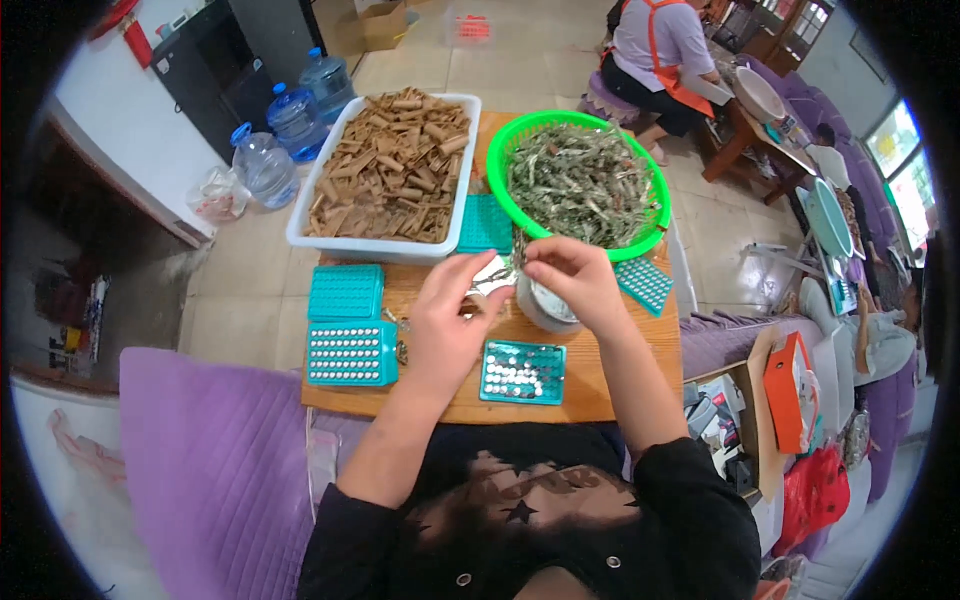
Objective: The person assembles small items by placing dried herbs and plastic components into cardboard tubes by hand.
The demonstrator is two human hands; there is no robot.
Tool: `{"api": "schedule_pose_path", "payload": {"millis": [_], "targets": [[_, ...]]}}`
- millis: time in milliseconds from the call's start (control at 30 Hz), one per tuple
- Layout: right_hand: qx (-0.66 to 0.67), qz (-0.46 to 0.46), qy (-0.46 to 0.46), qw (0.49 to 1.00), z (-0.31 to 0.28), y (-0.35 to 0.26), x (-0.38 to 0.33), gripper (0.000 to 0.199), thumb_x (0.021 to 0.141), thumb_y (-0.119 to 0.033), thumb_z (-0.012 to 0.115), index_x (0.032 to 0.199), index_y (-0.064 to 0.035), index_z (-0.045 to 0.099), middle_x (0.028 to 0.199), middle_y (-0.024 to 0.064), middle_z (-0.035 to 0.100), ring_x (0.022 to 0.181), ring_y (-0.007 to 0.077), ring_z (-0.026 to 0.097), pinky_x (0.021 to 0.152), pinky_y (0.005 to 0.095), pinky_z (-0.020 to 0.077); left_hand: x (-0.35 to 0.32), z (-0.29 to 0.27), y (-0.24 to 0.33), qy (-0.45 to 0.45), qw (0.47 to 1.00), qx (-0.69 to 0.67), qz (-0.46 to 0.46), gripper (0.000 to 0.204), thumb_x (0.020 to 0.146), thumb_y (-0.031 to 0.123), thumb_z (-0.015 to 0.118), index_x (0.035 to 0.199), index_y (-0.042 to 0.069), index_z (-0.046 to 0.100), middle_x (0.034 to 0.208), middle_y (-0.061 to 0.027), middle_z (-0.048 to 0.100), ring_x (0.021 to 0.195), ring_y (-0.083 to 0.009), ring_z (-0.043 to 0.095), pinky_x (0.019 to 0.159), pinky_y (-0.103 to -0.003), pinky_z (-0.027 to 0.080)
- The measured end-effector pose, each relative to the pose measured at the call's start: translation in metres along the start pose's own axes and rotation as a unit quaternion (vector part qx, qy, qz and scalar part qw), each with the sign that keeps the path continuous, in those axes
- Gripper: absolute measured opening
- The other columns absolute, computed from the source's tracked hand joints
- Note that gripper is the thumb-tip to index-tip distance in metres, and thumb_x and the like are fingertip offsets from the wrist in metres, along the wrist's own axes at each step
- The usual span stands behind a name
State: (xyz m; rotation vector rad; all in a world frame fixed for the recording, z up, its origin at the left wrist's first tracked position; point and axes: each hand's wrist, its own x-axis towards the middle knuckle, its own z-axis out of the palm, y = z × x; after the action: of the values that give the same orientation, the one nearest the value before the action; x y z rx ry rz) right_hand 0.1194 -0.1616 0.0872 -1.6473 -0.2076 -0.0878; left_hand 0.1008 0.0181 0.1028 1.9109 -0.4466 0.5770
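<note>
Over the middle of the wooden table, my left hand (452, 312) is closed on a small white, shiny piece (492, 278) with dark strands lying across it. Close beside it, the fingers of my right hand (575, 280) are pinched together; what they grip is too small to make out. Partly hidden under my right hand stands a round whitish container (545, 306). Nearer to me lies a teal tray (522, 395) with several round silver pieces in it. Left of my left hand, a teal rack (350, 375) holds rows of silver-topped pieces.
A white tub (296, 232) heaped with brown curled pieces stands back left. Back right, a green basket (497, 165) holds tangled grey-green strips. More teal racks (345, 292) lie around the table (440, 405). Water bottles (268, 170) stand on the floor. Another person (665, 50) sits farther off.
</note>
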Motion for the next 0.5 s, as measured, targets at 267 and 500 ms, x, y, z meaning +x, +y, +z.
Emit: {"api": "schedule_pose_path", "payload": {"millis": [267, 500], "targets": [[0.066, 0.062, 0.034, 0.995, 0.044, 0.023, -0.016, 0.018, 0.079, -0.006, 0.066, 0.095, 0.0026, 0.063, 0.085, 0.0049, 0.065, 0.077, 0.0083, 0.058, 0.068, 0.0221, 0.0475, -0.018, -0.015, -0.028, -0.068, 0.984, -0.064, -0.152, 0.014, 0.077, 0.007, 0.068, 0.090, 0.000, 0.066, 0.083, -0.0079, 0.066, 0.075, -0.0136, 0.062, 0.067, -0.024, 0.048], [0.090, 0.081, 0.017, 0.993, 0.063, 0.028, -0.019, 0.017, 0.082, -0.007, 0.063, 0.095, 0.0038, 0.064, 0.081, 0.0048, 0.065, 0.073, 0.0085, 0.058, 0.065, 0.0214, 0.0476, -0.020, -0.023, -0.035, -0.061, 0.987, -0.036, -0.141, 0.011, 0.076, 0.005, 0.067, 0.085, 0.000, 0.065, 0.081, -0.0057, 0.064, 0.073, -0.0114, 0.058, 0.062, -0.023, 0.045]]}}
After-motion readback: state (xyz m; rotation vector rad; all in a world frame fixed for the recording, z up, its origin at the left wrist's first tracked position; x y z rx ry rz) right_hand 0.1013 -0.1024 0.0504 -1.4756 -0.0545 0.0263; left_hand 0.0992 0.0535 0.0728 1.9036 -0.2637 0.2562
